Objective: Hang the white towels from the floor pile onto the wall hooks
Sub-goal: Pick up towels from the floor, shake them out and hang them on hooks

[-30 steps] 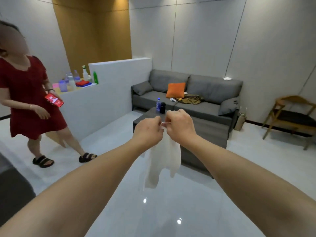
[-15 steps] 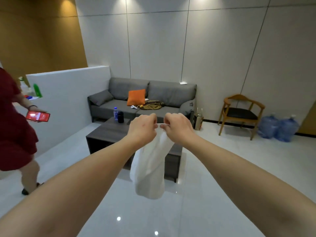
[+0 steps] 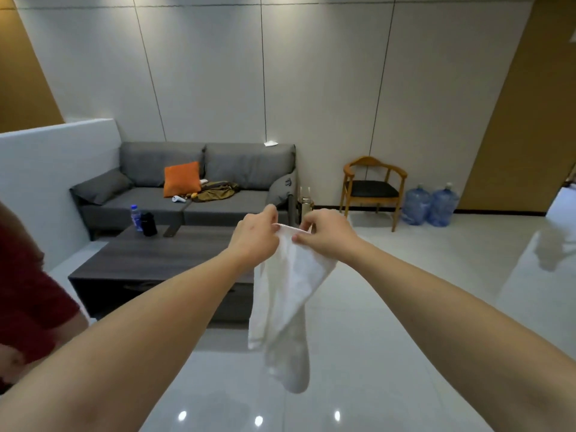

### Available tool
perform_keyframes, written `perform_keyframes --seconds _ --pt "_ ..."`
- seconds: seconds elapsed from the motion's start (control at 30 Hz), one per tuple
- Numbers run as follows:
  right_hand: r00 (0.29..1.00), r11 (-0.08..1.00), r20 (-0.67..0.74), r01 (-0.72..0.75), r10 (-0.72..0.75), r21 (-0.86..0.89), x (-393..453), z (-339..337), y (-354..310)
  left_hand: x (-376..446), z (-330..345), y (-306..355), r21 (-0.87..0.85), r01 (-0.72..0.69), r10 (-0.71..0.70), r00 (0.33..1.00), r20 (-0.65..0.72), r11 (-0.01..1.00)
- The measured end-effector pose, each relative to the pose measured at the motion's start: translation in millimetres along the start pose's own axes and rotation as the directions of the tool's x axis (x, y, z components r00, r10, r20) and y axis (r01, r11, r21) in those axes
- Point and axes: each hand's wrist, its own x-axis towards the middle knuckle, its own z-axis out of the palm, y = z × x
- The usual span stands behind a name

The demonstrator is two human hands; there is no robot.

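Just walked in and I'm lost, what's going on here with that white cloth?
A person is holding a white towel out in front of them with both hands. The left hand and the right hand each pinch its short hanging loop, stretching it between them, while the rest of the towel hangs free above the glossy floor. No wall hook is in view, so it is not yet hung. Ahead are a dark coffee table and a grey sofa.

The towel (image 3: 288, 294) hangs at centre from the left hand (image 3: 256, 236) and right hand (image 3: 327, 236). The low table (image 3: 174, 263) stands at ten o'clock, the sofa (image 3: 193, 185) behind it, the chair (image 3: 372, 185) at one o'clock, two water jugs (image 3: 430, 202) right of it.
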Motion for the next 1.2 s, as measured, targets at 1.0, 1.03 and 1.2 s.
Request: perform_keyframes --seconds 1.0,1.03,1.2 --pt "0.988 0.995 -0.147 -0.044 0.056 0.085 88 -7 80 115 32 -32 -0.013 0.138 -0.135 0.978 0.161 0.99" --pt "0.99 0.995 -0.135 -0.036 0.048 0.095 95 -7 82 120 32 -34 -0.048 0.153 -0.146 0.981 0.13 0.987" --pt "0.999 0.996 0.044 -0.027 0.023 0.085 137 3 84 166 29 -38 -0.206 0.118 -0.109 0.993 0.054 0.971"
